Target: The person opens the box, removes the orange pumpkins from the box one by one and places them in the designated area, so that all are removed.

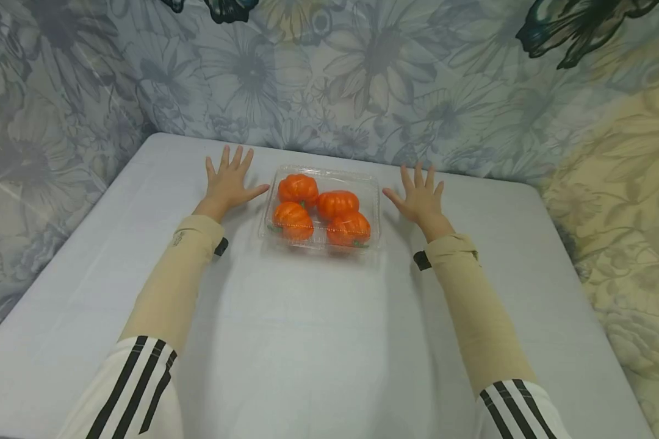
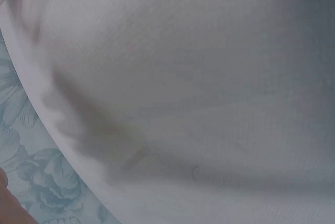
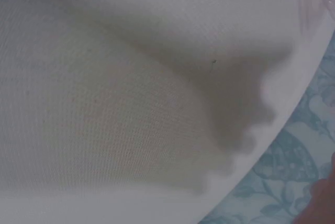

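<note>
A clear plastic box sits toward the back of the table, with several small orange pumpkins inside it. My left hand is held out on the box's left side, fingers spread and thumb pointing at the box wall. On the opposite side my right hand has its fingers spread too, its thumb toward the box. Both hands hold nothing. Only a bit of the left hand enters the left wrist view at the lower left corner, and a bit of the right hand shows at the lower right of the right wrist view.
A white cloth covers the table, which has rounded back corners. Behind it hangs a flower-patterned backdrop with dark butterflies. Shadows of the arms and hands fall on the cloth.
</note>
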Demonstrator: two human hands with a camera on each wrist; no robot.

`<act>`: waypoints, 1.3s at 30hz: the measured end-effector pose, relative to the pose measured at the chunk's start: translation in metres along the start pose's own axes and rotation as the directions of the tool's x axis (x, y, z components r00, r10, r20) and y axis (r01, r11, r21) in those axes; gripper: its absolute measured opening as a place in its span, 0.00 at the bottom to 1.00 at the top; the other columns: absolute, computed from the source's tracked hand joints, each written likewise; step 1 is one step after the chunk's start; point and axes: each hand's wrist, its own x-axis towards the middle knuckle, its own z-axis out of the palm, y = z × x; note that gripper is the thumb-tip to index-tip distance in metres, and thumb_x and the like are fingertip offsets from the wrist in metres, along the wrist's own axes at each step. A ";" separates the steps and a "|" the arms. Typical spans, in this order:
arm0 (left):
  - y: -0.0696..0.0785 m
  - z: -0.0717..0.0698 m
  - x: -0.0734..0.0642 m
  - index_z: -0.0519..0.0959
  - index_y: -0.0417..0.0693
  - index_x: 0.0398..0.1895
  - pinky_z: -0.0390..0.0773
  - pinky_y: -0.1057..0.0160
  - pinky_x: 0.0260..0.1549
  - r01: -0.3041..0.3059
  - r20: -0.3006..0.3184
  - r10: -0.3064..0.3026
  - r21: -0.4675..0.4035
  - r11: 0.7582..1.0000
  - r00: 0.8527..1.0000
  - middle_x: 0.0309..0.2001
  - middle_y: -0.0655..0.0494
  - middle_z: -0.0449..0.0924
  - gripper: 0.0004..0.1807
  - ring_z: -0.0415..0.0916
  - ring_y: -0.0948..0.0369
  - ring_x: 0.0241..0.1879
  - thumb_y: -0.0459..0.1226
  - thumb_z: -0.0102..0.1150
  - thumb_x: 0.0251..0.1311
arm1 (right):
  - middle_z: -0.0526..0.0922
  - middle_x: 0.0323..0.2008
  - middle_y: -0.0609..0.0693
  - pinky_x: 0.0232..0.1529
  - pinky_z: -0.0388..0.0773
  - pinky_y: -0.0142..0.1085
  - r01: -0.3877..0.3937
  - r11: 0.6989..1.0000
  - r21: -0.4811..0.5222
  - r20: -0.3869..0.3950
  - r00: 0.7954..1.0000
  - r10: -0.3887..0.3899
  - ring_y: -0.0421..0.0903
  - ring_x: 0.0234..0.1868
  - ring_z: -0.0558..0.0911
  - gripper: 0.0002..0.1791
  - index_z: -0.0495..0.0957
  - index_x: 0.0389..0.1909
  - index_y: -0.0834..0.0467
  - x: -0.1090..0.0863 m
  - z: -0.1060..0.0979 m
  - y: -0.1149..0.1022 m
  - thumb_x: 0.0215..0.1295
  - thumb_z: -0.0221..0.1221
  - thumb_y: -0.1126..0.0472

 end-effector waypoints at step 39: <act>0.021 0.005 -0.073 0.45 0.37 0.68 0.38 0.55 0.63 -0.394 -0.427 0.097 -0.693 0.603 0.899 0.68 0.43 0.40 0.51 0.33 0.54 0.67 0.67 0.37 0.54 | 0.43 0.67 0.62 0.65 0.40 0.43 0.328 0.805 0.495 -0.297 0.934 -0.198 0.54 0.67 0.44 0.37 0.43 0.66 0.68 -0.079 0.002 -0.016 0.69 0.40 0.46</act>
